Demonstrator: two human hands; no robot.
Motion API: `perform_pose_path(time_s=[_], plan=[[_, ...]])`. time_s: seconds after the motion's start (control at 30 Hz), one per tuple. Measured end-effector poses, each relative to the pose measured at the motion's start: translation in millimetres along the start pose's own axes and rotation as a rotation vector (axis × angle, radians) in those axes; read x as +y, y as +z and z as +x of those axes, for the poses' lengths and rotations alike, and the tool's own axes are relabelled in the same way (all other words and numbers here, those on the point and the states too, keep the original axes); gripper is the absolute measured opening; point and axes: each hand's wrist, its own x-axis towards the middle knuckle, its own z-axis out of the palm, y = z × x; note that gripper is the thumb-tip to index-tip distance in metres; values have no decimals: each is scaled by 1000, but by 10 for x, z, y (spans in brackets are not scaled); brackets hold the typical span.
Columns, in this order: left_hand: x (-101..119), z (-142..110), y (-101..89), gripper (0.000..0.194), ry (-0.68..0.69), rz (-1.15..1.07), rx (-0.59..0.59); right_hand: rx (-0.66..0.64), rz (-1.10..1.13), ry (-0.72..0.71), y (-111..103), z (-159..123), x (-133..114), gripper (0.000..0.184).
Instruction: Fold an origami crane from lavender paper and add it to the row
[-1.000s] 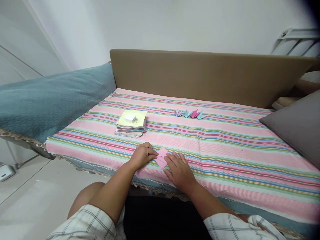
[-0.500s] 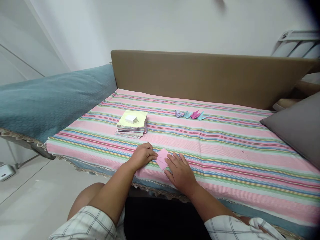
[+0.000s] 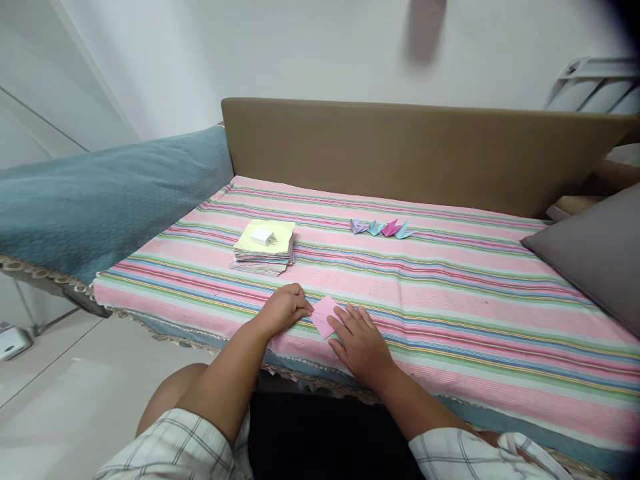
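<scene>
A small pink origami paper (image 3: 324,317), folded into a diamond with crease lines, lies flat on the striped cloth between my hands. The fingertips of my left hand (image 3: 286,309) pinch its left corner. My right hand (image 3: 361,343) rests palm down over its right side, fingers stretched out and pressing on it. That corner is hidden under the fingers. Farther back stand several folded paper cranes (image 3: 381,229) in lilac, light blue and magenta, set in a row.
A stack of square paper (image 3: 264,253) sits back left, with a white plug adapter (image 3: 263,237) on top. The striped cloth (image 3: 450,280) covers the seat. A brown backrest (image 3: 380,153) runs behind, a blue armrest (image 3: 125,193) stands left, and a grey cushion (image 3: 595,257) lies right.
Both hands stay almost still on the pink origami paper. My left fingers have shifted very slightly to the left. The view has tilted a little.
</scene>
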Motion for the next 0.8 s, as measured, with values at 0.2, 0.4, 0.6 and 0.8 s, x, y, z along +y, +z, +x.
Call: perform_pose_path(time_s=[0.2,0.4,0.6,0.8], plan=[[10,-7,-19,11,22,42,-12,-4,-16,-1,-16,2,-16,38],[28,-24,-69,11,12,87,-29,-26,-17,11,-15,7,-26,38],[55,-42,-81,12,-36,136,-55,-27,-14,14,-12,9,-28,38],[82,-68,-196,15,-110,95,-4,-26,-9,23,-5,-2,-34,38]])
